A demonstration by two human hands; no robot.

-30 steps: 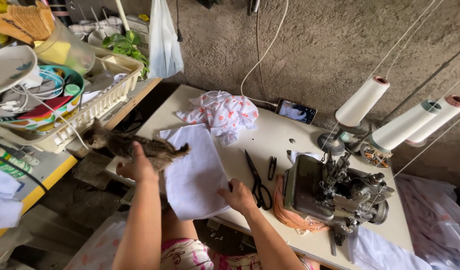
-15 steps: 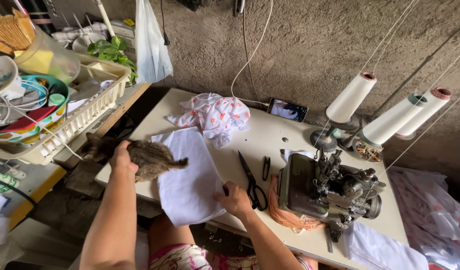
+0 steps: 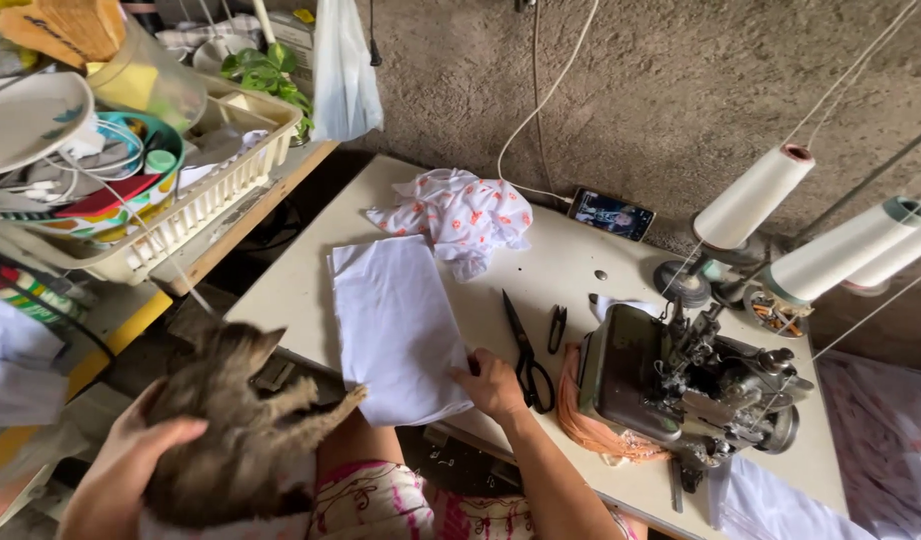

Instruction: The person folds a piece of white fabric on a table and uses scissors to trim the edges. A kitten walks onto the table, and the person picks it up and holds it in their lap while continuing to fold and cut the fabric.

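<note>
My left hand (image 3: 131,450) cups a grey-brown tabby cat (image 3: 236,420) at the lower left, off the table's edge and over my lap; one of its paws reaches toward the cloth. My right hand (image 3: 491,383) rests flat on the near right corner of a folded white cloth (image 3: 396,320) spread on the white sewing table (image 3: 581,250). Black scissors (image 3: 521,350) lie just right of that hand. A small black thread snip (image 3: 558,328) lies beside them.
A grey overlock sewing machine (image 3: 681,385) stands at the right with big white thread cones (image 3: 751,195) behind it. A crumpled white cloth with orange print (image 3: 461,215), a phone (image 3: 611,213) and orange fabric (image 3: 581,420) are on the table. A cluttered white basket (image 3: 181,215) sits at left.
My left hand has carried the cat off the white cloth, down and to the left over my lap. The cloth now lies uncovered; my right hand stays on its corner.
</note>
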